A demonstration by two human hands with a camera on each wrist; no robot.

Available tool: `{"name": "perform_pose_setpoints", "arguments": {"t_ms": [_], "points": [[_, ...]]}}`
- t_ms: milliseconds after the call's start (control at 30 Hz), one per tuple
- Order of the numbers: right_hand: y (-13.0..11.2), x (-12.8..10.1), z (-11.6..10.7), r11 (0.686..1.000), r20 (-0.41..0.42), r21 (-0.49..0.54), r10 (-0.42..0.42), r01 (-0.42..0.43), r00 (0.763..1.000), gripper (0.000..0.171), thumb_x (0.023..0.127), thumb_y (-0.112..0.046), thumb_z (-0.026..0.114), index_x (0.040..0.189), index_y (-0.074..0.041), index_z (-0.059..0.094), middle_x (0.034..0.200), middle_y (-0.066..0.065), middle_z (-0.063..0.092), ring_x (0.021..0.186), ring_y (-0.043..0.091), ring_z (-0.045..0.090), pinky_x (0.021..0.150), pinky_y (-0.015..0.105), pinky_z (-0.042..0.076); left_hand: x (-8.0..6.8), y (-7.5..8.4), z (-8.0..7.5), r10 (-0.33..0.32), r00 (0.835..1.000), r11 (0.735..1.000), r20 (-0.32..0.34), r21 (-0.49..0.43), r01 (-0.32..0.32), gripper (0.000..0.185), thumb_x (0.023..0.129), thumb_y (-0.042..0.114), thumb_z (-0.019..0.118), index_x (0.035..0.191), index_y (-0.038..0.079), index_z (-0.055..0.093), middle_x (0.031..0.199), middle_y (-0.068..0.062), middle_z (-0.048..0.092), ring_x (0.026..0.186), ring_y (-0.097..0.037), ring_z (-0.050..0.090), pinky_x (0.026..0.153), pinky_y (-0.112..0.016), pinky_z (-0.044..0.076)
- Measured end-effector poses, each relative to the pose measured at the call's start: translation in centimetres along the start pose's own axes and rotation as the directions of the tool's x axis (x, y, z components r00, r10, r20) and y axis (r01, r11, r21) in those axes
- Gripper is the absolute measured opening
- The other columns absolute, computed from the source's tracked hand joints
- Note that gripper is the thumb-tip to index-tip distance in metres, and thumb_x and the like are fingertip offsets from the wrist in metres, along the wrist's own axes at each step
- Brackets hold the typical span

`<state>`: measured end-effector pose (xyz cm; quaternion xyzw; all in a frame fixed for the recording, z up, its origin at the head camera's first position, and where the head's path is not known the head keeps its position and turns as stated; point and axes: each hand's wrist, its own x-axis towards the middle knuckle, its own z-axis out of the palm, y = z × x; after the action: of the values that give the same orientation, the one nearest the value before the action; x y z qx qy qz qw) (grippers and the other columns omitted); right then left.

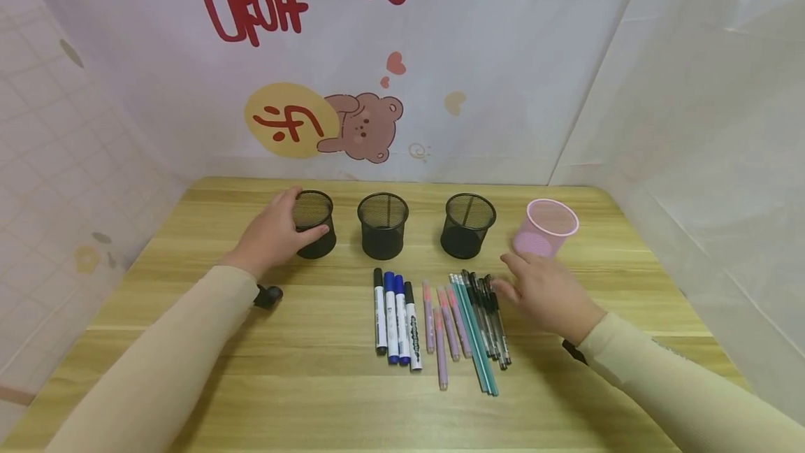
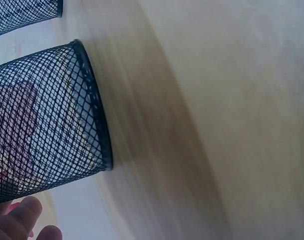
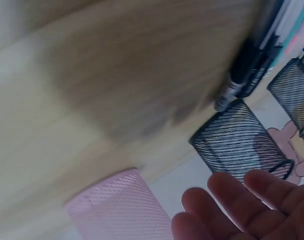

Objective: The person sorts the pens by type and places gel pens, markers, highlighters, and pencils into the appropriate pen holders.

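My left hand [image 1: 272, 233] is at the leftmost black mesh pen cup [image 1: 316, 240], its thumb across the front and its fingers around the far side. In the left wrist view, fingertips show beside the mesh wall of this pen cup [image 2: 47, 120]. My right hand [image 1: 546, 293] hovers just right of the black gel pens [image 1: 492, 320], its fingers spread and holding nothing. Beyond it stands a pink mesh pen cup [image 1: 542, 236]. In the right wrist view, its relaxed fingers [image 3: 231, 205] appear between the pink cup [image 3: 122, 210] and a black one [image 3: 244, 142].
Two more black mesh cups, a middle one [image 1: 382, 238] and a right one [image 1: 465, 236], stand in the row. Before them lie whiteboard markers [image 1: 395, 320], pink-purple pens [image 1: 443, 348] and teal pencils [image 1: 478, 348]. A printed cloth [image 1: 490, 40] hangs behind the table.
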<state>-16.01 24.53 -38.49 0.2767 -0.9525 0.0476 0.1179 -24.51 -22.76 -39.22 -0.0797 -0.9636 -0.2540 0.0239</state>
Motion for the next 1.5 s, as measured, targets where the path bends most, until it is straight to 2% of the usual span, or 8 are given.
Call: {"name": "perform_pose_setpoints", "arguments": {"t_ms": [133,267,433,600,833,933,1233,1500], "points": [[0.7,0.3,0.9,0.997,0.064,0.054,0.053,-0.057,0.997,0.039,0.099,-0.03,0.074,0.12,0.003,0.068,0.096,0.015,0.076,0.078,0.031,0.074,0.076,0.052,0.062,0.0,-0.1,-0.1,-0.023,1.0,0.999,0.004,-0.044,0.023,0.109,0.092,0.066,0.07,0.167,0.004,0.02,0.169,-0.024,0.03,0.154,-0.047,0.033,0.122,-0.067,0.032],[1.2,0.9,2.0,0.977,0.19,0.146,0.127,-0.156,0.973,0.04,0.101,-0.029,0.071,0.123,0.004,0.067,0.081,0.003,0.073,0.07,0.015,0.069,0.07,0.045,0.062,0.1,-0.1,-0.2,-0.034,0.999,0.998,0.004,-0.053,0.034,0.109,0.092,0.065,0.07,0.167,0.005,0.02,0.169,-0.024,0.03,0.155,-0.047,0.032,0.123,-0.067,0.031],[1.5,1.5,2.6,0.943,0.334,0.232,0.153,-0.238,0.93,0.053,0.101,-0.028,0.069,0.14,0.006,0.058,0.089,0.005,0.078,0.078,0.012,0.07,0.074,0.043,0.061,0.2,0.0,-0.1,-0.033,0.999,0.998,0.012,-0.057,0.033,0.112,0.091,0.067,0.07,0.168,0.005,0.019,0.17,-0.024,0.029,0.156,-0.047,0.031,0.123,-0.067,0.03],[1.5,1.8,2.6,0.928,0.415,0.278,0.118,-0.249,0.902,0.054,0.101,-0.022,0.069,0.145,0.006,0.053,0.098,0.011,0.08,0.083,0.014,0.071,0.079,0.043,0.062,0.1,-0.1,0.1,-0.035,0.999,0.997,0.014,-0.071,0.036,0.111,0.091,0.067,0.07,0.168,0.006,0.019,0.169,-0.024,0.029,0.154,-0.048,0.032,0.122,-0.068,0.032],[1.5,2.0,2.5,0.915,0.442,0.321,0.085,-0.246,0.893,0.045,0.099,-0.014,0.067,0.139,0.002,0.058,0.101,0.014,0.079,0.075,0.013,0.064,0.068,0.033,0.055,0.0,-0.1,0.3,-0.033,0.999,0.996,0.011,-0.082,0.034,0.107,0.093,0.061,0.072,0.167,0.006,0.019,0.169,-0.024,0.03,0.151,-0.046,0.038,0.121,-0.068,0.034],[1.5,2.1,2.8,0.912,0.456,0.309,0.105,-0.268,0.884,0.045,0.098,-0.015,0.065,0.139,0.002,0.058,0.102,0.014,0.079,0.073,0.012,0.062,0.065,0.031,0.053,0.0,-0.1,0.3,-0.034,0.999,0.996,0.013,-0.084,0.035,0.106,0.093,0.061,0.072,0.168,0.006,0.019,0.168,-0.024,0.031,0.147,-0.045,0.044,0.119,-0.068,0.037],[1.2,2.4,2.7,0.911,0.459,0.28,0.15,-0.303,0.876,0.046,0.091,-0.014,0.066,0.134,0.002,0.06,0.085,0.002,0.069,0.069,0.013,0.06,0.063,0.031,0.05,0.0,-0.1,0.3,-0.035,0.999,0.994,0.01,-0.106,0.036,0.104,0.094,0.056,0.074,0.167,0.007,0.02,0.164,-0.024,0.036,0.145,-0.042,0.046,0.116,-0.066,0.041],[1.1,2.5,2.7,0.905,0.476,0.255,0.188,-0.34,0.859,0.048,0.091,-0.017,0.067,0.133,0.003,0.059,0.083,0.002,0.067,0.071,0.014,0.06,0.066,0.033,0.051,0.1,-0.1,0.4,-0.041,0.999,0.994,0.01,-0.105,0.042,0.105,0.093,0.058,0.074,0.167,0.007,0.02,0.164,-0.023,0.037,0.146,-0.042,0.046,0.116,-0.066,0.041]]}}
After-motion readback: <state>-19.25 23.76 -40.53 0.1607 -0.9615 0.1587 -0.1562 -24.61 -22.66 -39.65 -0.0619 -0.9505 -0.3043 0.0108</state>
